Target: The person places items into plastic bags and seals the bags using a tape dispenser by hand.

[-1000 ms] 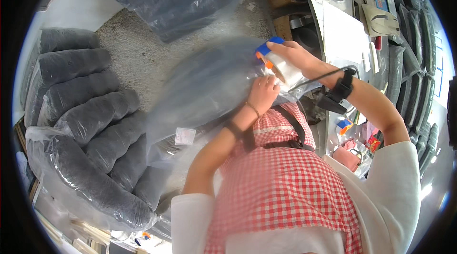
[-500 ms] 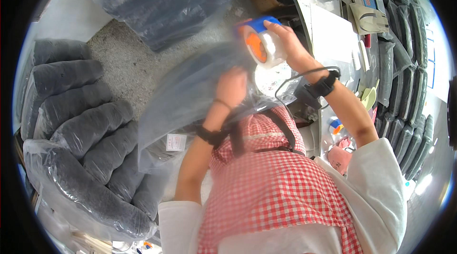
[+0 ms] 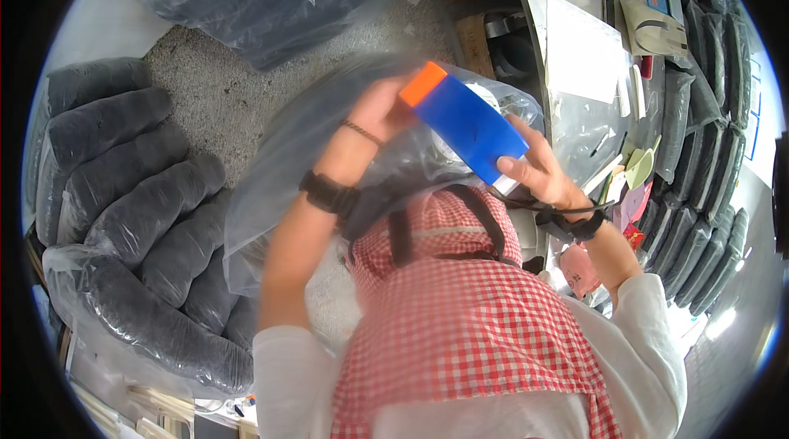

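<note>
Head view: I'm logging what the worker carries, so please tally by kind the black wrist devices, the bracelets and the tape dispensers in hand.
Black wrist devices, one on each wrist: 2
Thin bracelet, on the left wrist: 1
Blue-and-orange tape dispenser, held in the right hand: 1
Total: 4

The right hand (image 3: 542,169) holds a blue tape dispenser (image 3: 472,128), left hand (image 3: 385,110) at its orange end (image 3: 423,84)

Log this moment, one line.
right hand: holding blue tape dispenser | left hand: near its orange end | below: clear plastic bag | rest: dark wrapped rolls
</note>
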A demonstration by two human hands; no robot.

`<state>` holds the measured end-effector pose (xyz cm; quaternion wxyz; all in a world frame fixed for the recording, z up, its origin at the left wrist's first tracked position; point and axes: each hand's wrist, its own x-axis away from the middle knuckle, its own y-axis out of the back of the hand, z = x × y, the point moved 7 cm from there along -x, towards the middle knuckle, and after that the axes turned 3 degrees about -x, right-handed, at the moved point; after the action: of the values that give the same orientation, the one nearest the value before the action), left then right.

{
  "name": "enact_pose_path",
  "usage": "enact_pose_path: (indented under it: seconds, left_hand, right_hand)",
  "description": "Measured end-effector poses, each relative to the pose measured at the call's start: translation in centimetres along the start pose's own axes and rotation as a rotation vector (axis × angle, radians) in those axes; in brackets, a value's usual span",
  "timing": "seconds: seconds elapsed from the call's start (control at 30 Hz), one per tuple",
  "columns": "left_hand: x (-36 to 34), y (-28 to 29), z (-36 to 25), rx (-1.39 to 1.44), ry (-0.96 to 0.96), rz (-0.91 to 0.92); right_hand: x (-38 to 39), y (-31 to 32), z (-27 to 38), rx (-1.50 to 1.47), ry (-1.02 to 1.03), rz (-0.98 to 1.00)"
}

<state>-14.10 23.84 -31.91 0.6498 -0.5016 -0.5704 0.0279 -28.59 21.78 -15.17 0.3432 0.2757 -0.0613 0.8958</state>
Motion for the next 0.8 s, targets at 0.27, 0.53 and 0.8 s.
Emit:
enact_pose_path:
  seconds: [0.27, 0.53, 0.8]
  left_hand:
    - [-9.4, 3.8, -5.5, -1.154, -0.429, -0.216]
    - [-10.1, 3.0, -1.2, -1.822, -0.337, 0.079]
    - [6.4, -7.2, 6.4, -1.9, -0.741, 0.283]
  right_hand:
    - [0.3, -0.7, -2.3, -0.34, -0.243, -0.207]
    - [1.2, 1.5, -2.9, -0.455, -0.369, -0.214]
    - [-5.0, 4.2, 2.1, -0.177, -0.35, -0.149]
